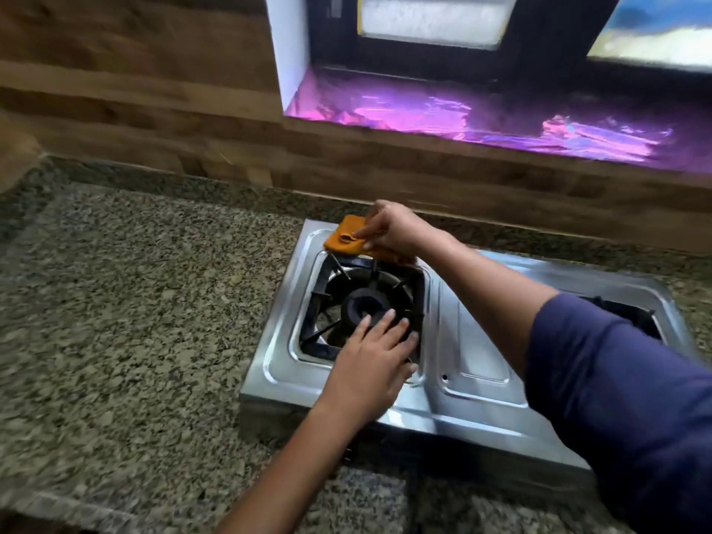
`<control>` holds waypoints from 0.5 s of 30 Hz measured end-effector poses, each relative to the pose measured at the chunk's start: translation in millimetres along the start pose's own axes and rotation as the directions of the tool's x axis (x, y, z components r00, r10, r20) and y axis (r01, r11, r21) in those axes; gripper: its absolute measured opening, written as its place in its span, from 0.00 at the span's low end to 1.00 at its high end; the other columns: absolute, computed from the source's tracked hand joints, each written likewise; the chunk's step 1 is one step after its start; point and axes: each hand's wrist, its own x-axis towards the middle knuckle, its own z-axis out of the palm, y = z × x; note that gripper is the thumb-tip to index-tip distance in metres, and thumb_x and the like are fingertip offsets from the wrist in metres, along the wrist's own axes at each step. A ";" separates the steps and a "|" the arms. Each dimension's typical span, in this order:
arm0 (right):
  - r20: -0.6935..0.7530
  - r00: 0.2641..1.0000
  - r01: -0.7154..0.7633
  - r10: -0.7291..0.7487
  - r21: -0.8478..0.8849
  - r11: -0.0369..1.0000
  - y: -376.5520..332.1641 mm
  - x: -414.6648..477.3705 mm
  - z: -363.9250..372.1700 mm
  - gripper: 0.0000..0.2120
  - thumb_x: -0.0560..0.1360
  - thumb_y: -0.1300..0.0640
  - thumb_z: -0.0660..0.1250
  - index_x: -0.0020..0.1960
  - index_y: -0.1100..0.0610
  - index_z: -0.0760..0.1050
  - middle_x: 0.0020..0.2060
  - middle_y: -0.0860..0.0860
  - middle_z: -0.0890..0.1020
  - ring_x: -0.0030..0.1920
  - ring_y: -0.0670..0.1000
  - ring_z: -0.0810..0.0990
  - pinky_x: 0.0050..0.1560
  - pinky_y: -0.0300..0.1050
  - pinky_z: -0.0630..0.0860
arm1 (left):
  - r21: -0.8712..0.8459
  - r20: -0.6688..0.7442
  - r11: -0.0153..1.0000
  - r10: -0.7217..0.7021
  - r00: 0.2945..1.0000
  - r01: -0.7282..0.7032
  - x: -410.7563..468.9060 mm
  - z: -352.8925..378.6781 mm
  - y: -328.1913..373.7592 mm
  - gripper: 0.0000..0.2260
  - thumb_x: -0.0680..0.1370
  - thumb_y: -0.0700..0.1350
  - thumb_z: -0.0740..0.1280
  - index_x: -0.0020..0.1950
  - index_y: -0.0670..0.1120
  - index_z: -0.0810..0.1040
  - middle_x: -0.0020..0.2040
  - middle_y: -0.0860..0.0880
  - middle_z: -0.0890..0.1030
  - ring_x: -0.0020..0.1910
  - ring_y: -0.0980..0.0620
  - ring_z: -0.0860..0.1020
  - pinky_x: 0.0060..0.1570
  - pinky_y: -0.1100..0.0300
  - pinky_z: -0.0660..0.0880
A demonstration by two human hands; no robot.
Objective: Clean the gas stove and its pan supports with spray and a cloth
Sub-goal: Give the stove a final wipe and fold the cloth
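**Cloth at the far rim of the left burner**

The steel gas stove (474,341) sits on the speckled granite surface (135,302), close to the wood-look back wall (154,109). Its long axis runs left to right along that wall, and its front edge faces the person.

The black pan support (314,298) on the left lies seated in its square recess around the burner (364,304).

The left hand (370,368) rests on the near right part of that support with its fingers straight and spread. It grips nothing and is probably there to steady the grate against the rubbing.

The right hand (393,229) reaches across from the right in a blue sleeve (616,398). It pinches a folded orange cloth (345,238) at the far edge of the recess, over the steel rim and the far prong tips. The folding seems meant to give a firm pad for wiping that corner.

The right-hand pan support (632,317) is mostly hidden behind the arm. No spray bottle is in view.
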 end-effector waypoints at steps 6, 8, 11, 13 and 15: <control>0.063 0.986 0.161 -0.157 -0.053 0.986 -44.4 40.6 21.4 0.16 0.68 0.56 0.77 0.56 0.51 0.84 0.50 0.56 0.79 0.49 0.55 0.79 0.49 0.43 0.73 | -0.045 -0.033 0.998 0.030 0.999 -0.031 3.3 5.7 -4.1 0.22 0.75 0.55 0.59 0.65 0.50 0.78 0.66 0.51 0.78 0.71 0.48 0.70 0.68 0.49 0.66; 0.060 0.983 0.179 -0.176 -0.053 0.982 -33.6 28.4 17.0 0.15 0.69 0.58 0.76 0.55 0.50 0.84 0.49 0.57 0.78 0.48 0.54 0.78 0.48 0.42 0.72 | -0.119 -0.068 0.993 0.013 0.998 -0.022 2.6 6.3 -5.4 0.21 0.76 0.55 0.61 0.66 0.50 0.77 0.67 0.51 0.77 0.72 0.49 0.68 0.70 0.50 0.64; 0.031 0.992 0.125 -0.124 -0.051 0.991 0.7 -7.0 -1.3 0.14 0.68 0.62 0.74 0.53 0.53 0.85 0.48 0.56 0.79 0.48 0.54 0.79 0.48 0.44 0.74 | -0.150 -0.083 0.989 -0.019 0.996 0.006 2.2 3.1 -1.7 0.21 0.76 0.55 0.61 0.67 0.50 0.77 0.67 0.52 0.77 0.73 0.51 0.67 0.72 0.52 0.61; -0.005 0.999 0.046 -0.046 -0.054 0.997 31.6 -38.4 -17.1 0.14 0.67 0.66 0.73 0.51 0.55 0.85 0.48 0.56 0.80 0.47 0.54 0.79 0.48 0.46 0.76 | -0.162 -0.061 0.986 -0.048 0.997 0.038 2.5 -1.3 2.0 0.21 0.76 0.55 0.61 0.67 0.51 0.76 0.68 0.52 0.76 0.74 0.52 0.65 0.73 0.53 0.58; -0.040 0.998 -0.048 0.046 -0.056 0.997 63.4 -78.3 -36.9 0.15 0.67 0.69 0.72 0.50 0.56 0.85 0.49 0.56 0.80 0.49 0.55 0.80 0.51 0.48 0.77 | -0.138 -0.035 0.988 -0.074 0.997 0.069 4.0 -5.9 9.9 0.22 0.76 0.55 0.60 0.68 0.51 0.76 0.68 0.52 0.76 0.74 0.53 0.64 0.74 0.53 0.55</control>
